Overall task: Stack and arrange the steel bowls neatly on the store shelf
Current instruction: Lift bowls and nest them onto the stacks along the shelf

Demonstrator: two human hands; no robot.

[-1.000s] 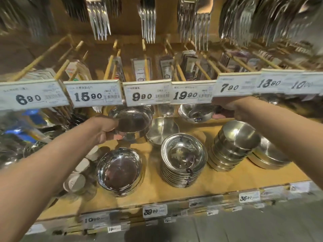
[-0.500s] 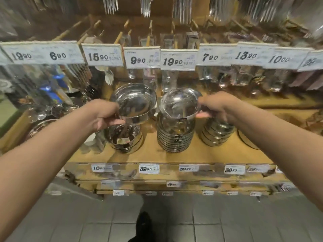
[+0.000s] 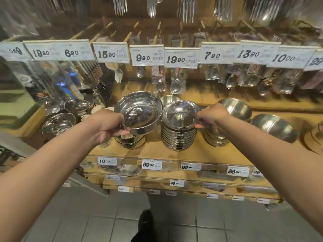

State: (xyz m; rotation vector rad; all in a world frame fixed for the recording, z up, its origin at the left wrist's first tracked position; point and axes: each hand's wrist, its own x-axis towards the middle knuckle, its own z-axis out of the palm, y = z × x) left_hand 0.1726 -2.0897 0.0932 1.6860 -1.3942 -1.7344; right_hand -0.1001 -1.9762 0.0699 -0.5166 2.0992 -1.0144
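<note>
Right hand (image 3: 212, 117) lowered bowl (image 3: 180, 113) onto stack (image 3: 178, 137), seemingly seated

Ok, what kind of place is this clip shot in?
Most likely a housewares aisle in a shop. Price tags run along the shelf edges, packaged cutlery hangs on pegs, and steel bowls sit in a stack on the wooden shelf while both hands hold bowls.

Bare forearms, black shoe (image 3: 146, 222).
</note>
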